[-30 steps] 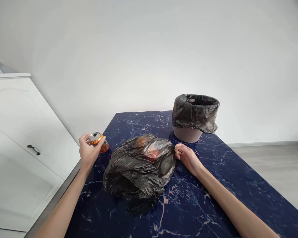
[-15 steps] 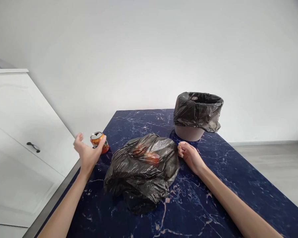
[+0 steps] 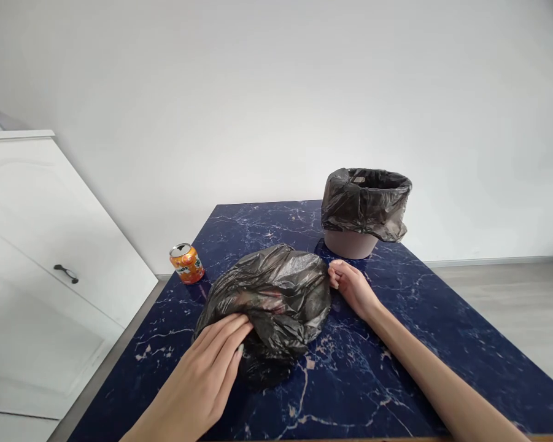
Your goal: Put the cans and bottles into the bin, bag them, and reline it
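1. Now, count what sits on the dark blue marble table (image 3: 396, 344): one loose black bag (image 3: 269, 301), one orange can (image 3: 186, 264), one bin (image 3: 363, 212) lined with a second black bag, and your two hands.
2. Your left hand (image 3: 207, 374) lies flat and open, fingers straight and together, their tips pressing on the near left side of the black bag. It grips nothing.
3. Your right hand (image 3: 350, 285) is curled nearly closed at the bag's right edge, the fingertips pinching or touching the plastic there; you cannot tell for sure which.
4. That bag sits near the middle of the table, a crumpled mound with its long axis running roughly from the near left toward the far right, pointing at the bin.
5. At the table's left edge, well apart from your left hand, the can stands upright, opened top up.
6. Near the far right corner, the bin stands upright, mouth up, just beyond your right hand.
7. Whatever fills the bag is hidden by the dark plastic. Its near underside is in shadow, and both your forearms are cut off by the bottom of the view.
8. Left of the table stands one white cabinet (image 3: 50, 258) with a dark handle.
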Demonstrator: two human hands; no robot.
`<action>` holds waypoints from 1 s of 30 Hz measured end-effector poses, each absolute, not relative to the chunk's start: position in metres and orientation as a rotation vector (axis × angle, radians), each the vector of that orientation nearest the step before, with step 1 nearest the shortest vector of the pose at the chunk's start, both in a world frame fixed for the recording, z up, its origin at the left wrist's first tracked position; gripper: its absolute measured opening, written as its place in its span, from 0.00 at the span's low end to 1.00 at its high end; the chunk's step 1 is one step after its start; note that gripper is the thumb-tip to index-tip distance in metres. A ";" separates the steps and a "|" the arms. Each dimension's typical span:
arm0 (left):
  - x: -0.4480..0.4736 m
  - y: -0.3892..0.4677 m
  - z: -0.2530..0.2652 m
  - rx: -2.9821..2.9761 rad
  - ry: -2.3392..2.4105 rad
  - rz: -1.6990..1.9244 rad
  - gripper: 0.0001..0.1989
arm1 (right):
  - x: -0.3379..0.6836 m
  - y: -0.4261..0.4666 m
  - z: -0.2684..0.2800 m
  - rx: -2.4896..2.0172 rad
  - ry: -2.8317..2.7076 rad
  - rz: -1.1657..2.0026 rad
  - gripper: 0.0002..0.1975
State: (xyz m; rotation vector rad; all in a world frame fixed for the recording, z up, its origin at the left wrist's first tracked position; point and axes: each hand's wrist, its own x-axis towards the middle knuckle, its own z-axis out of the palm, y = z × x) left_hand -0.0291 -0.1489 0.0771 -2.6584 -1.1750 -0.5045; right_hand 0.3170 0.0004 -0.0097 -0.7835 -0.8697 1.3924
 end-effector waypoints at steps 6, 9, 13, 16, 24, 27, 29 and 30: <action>-0.017 -0.100 0.066 -2.495 -1.133 -0.424 0.20 | 0.317 0.000 -0.008 -0.802 -0.930 1.380 0.17; -0.013 -0.082 0.072 -2.510 -1.179 -0.427 0.25 | 0.318 0.001 -0.010 -0.835 -0.975 1.342 0.18; -0.016 -0.071 0.076 -2.520 -1.243 -0.312 0.27 | 0.318 0.003 -0.015 -0.919 -1.037 1.207 0.19; -0.020 -0.067 0.071 -2.537 -1.281 -0.278 0.27 | 0.317 0.006 -0.021 -1.016 -1.081 1.016 0.19; -0.032 -0.072 0.067 -2.598 -1.373 -0.478 0.27 | 0.310 0.007 -0.028 -1.139 -1.303 0.745 0.27; -0.043 -0.091 0.087 -2.643 -1.462 -0.562 0.28 | 0.312 0.007 -0.028 -1.162 -1.308 0.689 0.26; -0.055 -0.108 0.104 -2.660 -1.562 -0.635 0.29 | 0.314 0.008 -0.028 -1.173 -1.295 0.670 0.26; -0.062 -0.116 0.112 -2.633 -1.613 -0.724 0.30 | 0.315 0.009 -0.028 -1.178 -1.287 0.666 0.26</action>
